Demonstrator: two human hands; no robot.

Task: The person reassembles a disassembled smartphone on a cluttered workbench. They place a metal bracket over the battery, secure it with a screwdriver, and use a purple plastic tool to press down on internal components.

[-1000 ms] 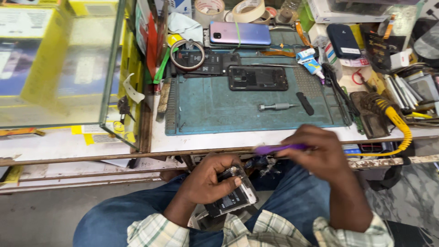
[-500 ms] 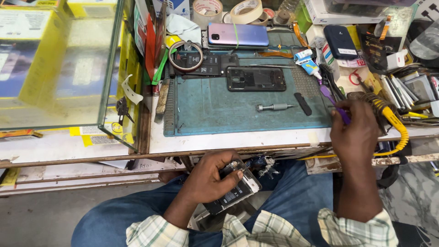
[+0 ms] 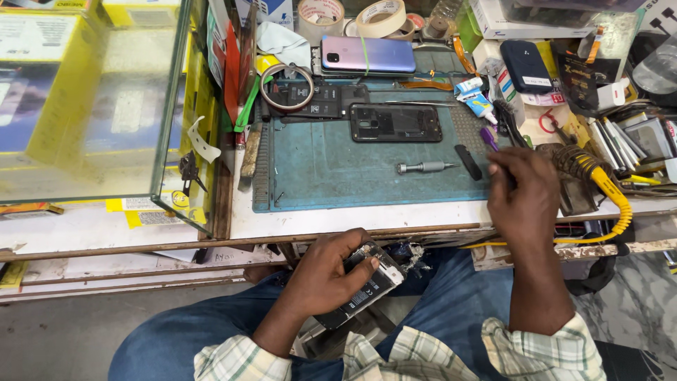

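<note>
1. Right hand (image 3: pixel 523 190) reaches over the right edge of the teal work mat (image 3: pixel 331 166), fingers curled around the lower end of a purple tool (image 3: pixel 489 137) (only its tip and a short length of shaft show above the knuckles); the hand is closed on it, with the thumb side towards the mat.
2. Left hand (image 3: pixel 331 279) sits low, below the front edge of the surface (image 3: pixel 352 220) and above the lap, wrapped around an opened phone (image 3: pixel 367 286); the fingers fold over its top edge and the thumb lies along its side; the exposed dark inner face of the phone is turned upward, tilted to the right.
3. On the mat, just left of the right hand, lie a small black bar (image 3: pixel 468 161) and a silver screwdriver handle (image 3: pixel 425 167), both apart from the fingers; further back rests a black phone frame (image 3: pixel 395 123) lying flat.
4. Behind the mat a purple-backed phone (image 3: pixel 368 54) lies face down, with rolls of tape (image 3: pixel 381 17) beyond it; a wire ring (image 3: pixel 287 87) sits at the mat's back left corner.
5. To the right of the hand a yellow coiled cable (image 3: pixel 610 190) curves along the cluttered edge of the surface; a glass case (image 3: pixel 92 99) stands at the left.
</note>
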